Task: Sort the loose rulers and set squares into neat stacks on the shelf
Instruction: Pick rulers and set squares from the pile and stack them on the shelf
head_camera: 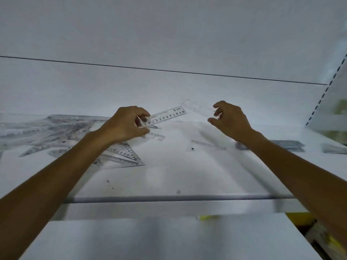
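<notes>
Item: clear plastic ruler (pixel 165 115), pinched at its zero end by my left hand (pixel 126 126), above the shelf (pixel 187 169). Likely light, stiff, slick; best held by the edges. My right hand (pixel 231 118): fingers curled, but I cannot tell if it grips anything.

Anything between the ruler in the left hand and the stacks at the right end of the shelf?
Yes. The right hand, pinching a faint clear piece, hangs across the path from the held ruler to the near stack, its forearm covering that stack's left end. One loose ruler also lies flat on the shelf between.
</notes>
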`<state>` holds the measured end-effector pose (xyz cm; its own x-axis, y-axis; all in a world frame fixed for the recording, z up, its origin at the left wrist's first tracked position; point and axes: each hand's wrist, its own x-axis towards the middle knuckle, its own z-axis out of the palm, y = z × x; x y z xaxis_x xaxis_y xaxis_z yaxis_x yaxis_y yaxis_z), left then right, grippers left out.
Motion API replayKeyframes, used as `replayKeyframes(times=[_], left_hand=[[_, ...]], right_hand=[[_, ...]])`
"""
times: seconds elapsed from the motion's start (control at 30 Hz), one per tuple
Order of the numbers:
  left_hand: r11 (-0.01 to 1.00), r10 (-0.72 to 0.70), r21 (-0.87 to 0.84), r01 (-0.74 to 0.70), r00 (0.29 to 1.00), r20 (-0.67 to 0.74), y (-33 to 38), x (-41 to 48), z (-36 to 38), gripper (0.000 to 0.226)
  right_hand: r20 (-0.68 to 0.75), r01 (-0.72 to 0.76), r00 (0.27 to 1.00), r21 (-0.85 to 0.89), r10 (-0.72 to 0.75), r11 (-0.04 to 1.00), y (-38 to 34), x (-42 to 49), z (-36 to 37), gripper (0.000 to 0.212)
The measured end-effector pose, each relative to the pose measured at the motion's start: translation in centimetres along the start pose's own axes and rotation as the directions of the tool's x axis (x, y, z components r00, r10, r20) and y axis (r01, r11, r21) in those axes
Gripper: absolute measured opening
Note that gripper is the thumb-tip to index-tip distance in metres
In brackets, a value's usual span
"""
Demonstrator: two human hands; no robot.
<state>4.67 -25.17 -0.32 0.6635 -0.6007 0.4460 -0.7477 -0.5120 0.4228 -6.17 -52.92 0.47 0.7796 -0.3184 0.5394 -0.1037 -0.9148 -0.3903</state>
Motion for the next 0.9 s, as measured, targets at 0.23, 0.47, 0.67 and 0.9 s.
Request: replayKeyframes(times=[0.23, 0.47, 0.67, 0.9], left_hand=[[0.996, 0.084, -0.011, -0.084, 0.993, 0.080, 7.0, 1.4, 5.0, 0.039], [0.997, 0.068, -0.051, -0.065, 0.996, 0.053, 12.8, 2.1, 9.5, 0.037], [0.995, 0.094, -0.041, -0.092, 0.995, 0.045, 16.5, 1.1, 12.3, 0.034], [0.999, 0.028, 0.034, -0.029, 0.999, 0.031, 18.0, 0.2, 13.2, 0.035]], right_hand=[[-0.003, 0.033, 0.999, -0.063, -0.033, 0.997, 7.5, -1.2, -6.5, 0.035], [-0.015, 0.161, 0.986, -0.080, -0.163, 0.984, 13.7, -2.6, -10.6, 0.036], [0.102, 0.227, 0.971, -0.084, -0.218, 0.970, 17.2, -2.9, -11.7, 0.035], [0.155, 0.205, 0.964, 0.075, -0.215, 0.976, 19.4, -3.5, -11.2, 0.035]])
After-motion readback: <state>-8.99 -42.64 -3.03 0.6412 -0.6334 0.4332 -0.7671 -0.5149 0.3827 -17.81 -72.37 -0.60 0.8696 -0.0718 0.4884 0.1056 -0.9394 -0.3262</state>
